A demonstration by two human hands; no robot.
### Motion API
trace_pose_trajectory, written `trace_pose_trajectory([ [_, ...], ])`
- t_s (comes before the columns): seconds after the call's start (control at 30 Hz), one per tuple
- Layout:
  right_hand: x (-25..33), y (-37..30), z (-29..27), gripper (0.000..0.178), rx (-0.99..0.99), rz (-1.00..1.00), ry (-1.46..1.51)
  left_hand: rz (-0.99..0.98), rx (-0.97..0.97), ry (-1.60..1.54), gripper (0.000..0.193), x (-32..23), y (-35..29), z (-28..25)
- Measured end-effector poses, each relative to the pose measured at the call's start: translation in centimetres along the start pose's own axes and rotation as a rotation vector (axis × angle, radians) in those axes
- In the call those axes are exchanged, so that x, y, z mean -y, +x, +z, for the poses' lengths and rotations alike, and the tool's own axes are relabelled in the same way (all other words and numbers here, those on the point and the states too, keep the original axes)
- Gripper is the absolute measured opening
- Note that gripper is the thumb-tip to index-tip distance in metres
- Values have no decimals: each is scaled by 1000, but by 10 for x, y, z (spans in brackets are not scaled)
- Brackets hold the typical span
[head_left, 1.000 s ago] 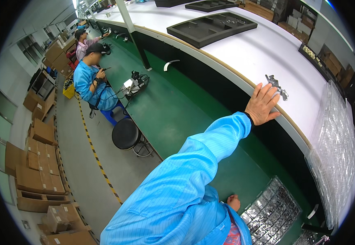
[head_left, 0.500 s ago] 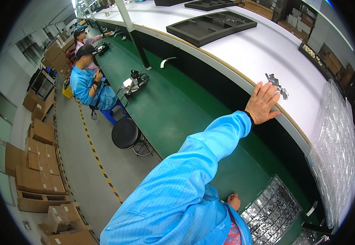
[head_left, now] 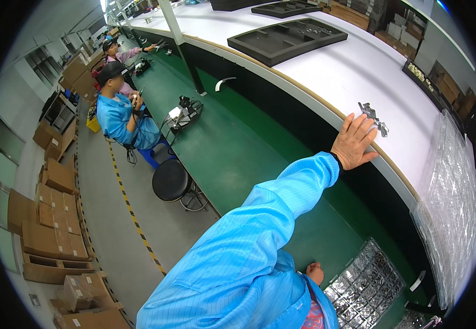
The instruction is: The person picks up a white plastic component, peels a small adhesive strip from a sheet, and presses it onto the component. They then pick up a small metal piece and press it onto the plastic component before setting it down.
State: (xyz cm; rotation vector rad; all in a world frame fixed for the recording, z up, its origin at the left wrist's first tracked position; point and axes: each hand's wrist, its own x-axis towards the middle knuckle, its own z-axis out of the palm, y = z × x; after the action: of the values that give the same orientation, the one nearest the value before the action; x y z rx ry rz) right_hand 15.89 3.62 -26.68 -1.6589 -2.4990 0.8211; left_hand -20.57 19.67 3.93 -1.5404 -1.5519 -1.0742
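My left hand (head_left: 354, 143) is stretched out over the front edge of the white raised shelf (head_left: 325, 77). Its fingers are spread, with the palm down. The fingertips reach a small heap of grey metal pieces (head_left: 379, 125) and cover part of it. Lower down, close to my body, my right hand (head_left: 314, 272) has its fingers curled in; whatever is inside them, if anything, is hidden. Beside it, on the green bench (head_left: 238, 159), lies a clear compartment tray (head_left: 366, 282) filled with small shiny parts.
A black foam tray (head_left: 287, 41) rests on the shelf at the back. Stacked clear plastic trays (head_left: 451, 203) lean at the right. A metal post (head_left: 180, 49) rises from the bench. A round black stool (head_left: 171, 180) stands at left, near a seated person (head_left: 120, 112) in blue.
The whole view has shifted slightly. My left hand stays at the metal pieces with its fingers spread, and my right hand remains curled by the tray.
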Motion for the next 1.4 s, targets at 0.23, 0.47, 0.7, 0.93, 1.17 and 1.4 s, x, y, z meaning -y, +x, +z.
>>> trace_pose_trajectory([
  [0.23,6,-4,-5,15,8,3,-14,4,6,-7,64,1,0,-1],
  [0.47,9,-3,-8,14,-6,-12,16,1,7,3,64,0,2,0],
  [0.7,10,1,-9,14,-16,-5,-12,-11,11,8,65,1,0,3],
  [0.93,9,-8,-6,14,-26,-24,-2,-1,8,-20,66,-1,-1,-2],
  [1.17,21,1,-30,19,-110,-119,407,-9,25,-37,65,7,-3,-6],
  [1.4,59,-16,-131,19,-109,20,969,53,-16,95,53,-5,7,11],
])
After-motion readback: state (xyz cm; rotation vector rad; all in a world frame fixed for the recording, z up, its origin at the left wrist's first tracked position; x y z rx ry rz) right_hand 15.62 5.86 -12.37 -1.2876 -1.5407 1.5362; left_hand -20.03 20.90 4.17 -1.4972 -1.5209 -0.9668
